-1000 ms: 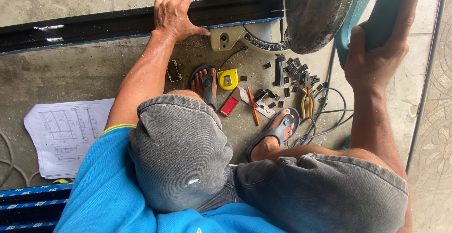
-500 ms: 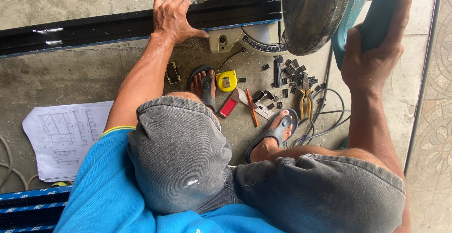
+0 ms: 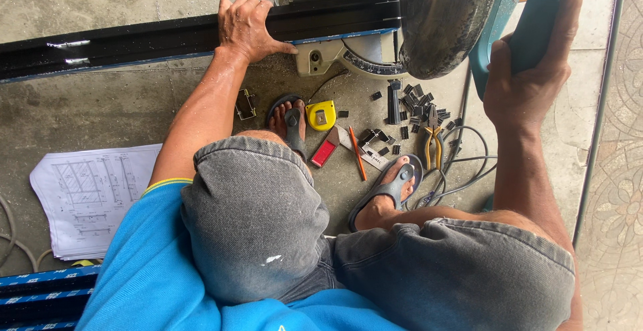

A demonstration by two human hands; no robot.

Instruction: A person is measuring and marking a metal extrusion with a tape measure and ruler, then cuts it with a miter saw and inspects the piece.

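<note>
Black aluminium profile (image 3: 134, 40) lies uncut (blade raised) under the flat-pressed left hand (image 3: 246, 28), while the right hand (image 3: 532, 70) stays wrapped around the teal saw handle (image 3: 536, 23).

left hand (image 3: 246, 28) on bar (image 3: 134, 40) — left of saw (image 3: 449, 16) | drawing sheet (image 3: 90, 197) on floor (image 3: 80, 117)

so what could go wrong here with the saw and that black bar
The left hand presses the black bar close to the saw head, so a slip could bring fingers near the blade. Bare toes in sandals sit among small black offcuts and cables: possible cuts or tripping.
</note>
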